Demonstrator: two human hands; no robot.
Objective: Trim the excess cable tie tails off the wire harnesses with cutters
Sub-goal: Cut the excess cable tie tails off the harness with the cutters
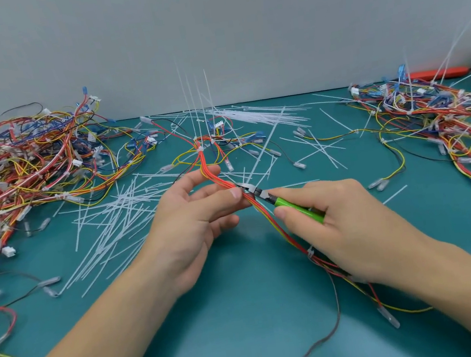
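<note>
Teal table [246, 311], cut tie tails [119, 211], grey wall [208, 26]

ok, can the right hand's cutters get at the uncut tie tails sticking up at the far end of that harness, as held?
Probably not without repositioning. The right hand has the cutters at the bundle beside the left hand. The upright tails stand beyond the left hand's grip on the harness; nothing blocks them, they look far.

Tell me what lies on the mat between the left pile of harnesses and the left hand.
In the head view, a scatter of cut white cable tie tails covers the teal mat between the left harness pile and the left hand.
</note>
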